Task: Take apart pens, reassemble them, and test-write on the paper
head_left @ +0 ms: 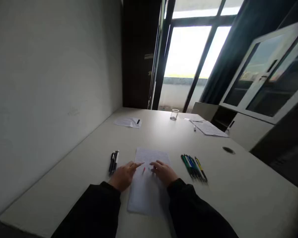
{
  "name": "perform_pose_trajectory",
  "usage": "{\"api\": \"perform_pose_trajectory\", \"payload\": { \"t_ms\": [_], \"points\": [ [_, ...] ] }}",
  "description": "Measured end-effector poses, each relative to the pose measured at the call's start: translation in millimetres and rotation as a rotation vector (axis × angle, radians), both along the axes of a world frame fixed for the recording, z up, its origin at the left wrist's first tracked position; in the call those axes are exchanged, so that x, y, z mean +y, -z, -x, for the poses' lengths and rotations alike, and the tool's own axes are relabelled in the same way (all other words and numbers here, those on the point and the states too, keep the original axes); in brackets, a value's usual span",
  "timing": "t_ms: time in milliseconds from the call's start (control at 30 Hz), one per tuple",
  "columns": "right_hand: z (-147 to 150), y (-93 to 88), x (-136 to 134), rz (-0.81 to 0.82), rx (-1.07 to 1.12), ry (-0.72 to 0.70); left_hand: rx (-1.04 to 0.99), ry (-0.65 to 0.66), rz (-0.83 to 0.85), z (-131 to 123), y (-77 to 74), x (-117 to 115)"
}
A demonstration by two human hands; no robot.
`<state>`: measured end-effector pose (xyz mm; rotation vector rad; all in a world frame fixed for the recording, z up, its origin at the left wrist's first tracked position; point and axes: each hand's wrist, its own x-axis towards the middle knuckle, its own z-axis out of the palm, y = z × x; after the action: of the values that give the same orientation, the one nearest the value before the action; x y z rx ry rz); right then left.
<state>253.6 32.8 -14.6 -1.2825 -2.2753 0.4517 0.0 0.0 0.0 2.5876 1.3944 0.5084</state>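
A stack of lined paper [149, 198] lies in front of me. My left hand [123, 176] is over its left edge, thumb and fingers pinched together. A thin pointed piece sticks out from them to the right, too small to name. Across from it, my right hand [164, 172] hovers over the paper with its fingers curved and apart. A small pale piece beside its thumb is too blurred to make out. On the sheet between both hands lies a small red piece [143, 170].
Several black pens [113, 162] lie to the left, and several green, blue and yellow pens [194, 168] to the right. Farther back are a crumpled sheet [126, 122], a clear glass [174, 114] and more papers [210, 128]. A wall borders the table [89, 158] on the left.
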Motion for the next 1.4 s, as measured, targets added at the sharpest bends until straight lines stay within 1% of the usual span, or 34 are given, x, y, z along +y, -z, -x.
{"api": "perform_pose_trajectory", "payload": {
  "t_ms": [167,400,567,800,967,1067,1233,1400],
  "points": [
    [-3.6,2.2,3.2,0.011,0.01,-0.003,-0.012,-0.007,0.002,-1.3,-4.1,-1.3],
    [0.0,4.2,3.3,0.012,0.024,0.019,-0.028,-0.012,0.014,-1.4,-10.7,-4.2],
    [1.8,4.8,3.2,0.013,0.033,0.043,-0.04,-0.01,0.015,-1.2,-10.6,-3.5],
    [3.4,2.9,0.9,0.009,0.068,0.039,-0.056,0.005,-0.01,0.8,-9.4,-3.4],
    [2.7,-8.8,-4.5,-0.038,0.139,0.041,-0.18,0.084,-0.045,-0.9,-10.4,-3.8],
    [5.3,-19.5,-10.6,-0.056,0.188,0.002,-0.238,0.122,-0.076,-3.3,-14.4,-5.8],
    [14.5,-30.4,-20.7,-0.087,0.235,-0.106,-0.246,0.165,-0.071,-5.6,-23.6,-9.1],
    [15.8,-33.7,-24.7,-0.115,0.255,-0.105,-0.256,0.186,-0.078,-5.6,-24.8,-9.0]
  ]
}}
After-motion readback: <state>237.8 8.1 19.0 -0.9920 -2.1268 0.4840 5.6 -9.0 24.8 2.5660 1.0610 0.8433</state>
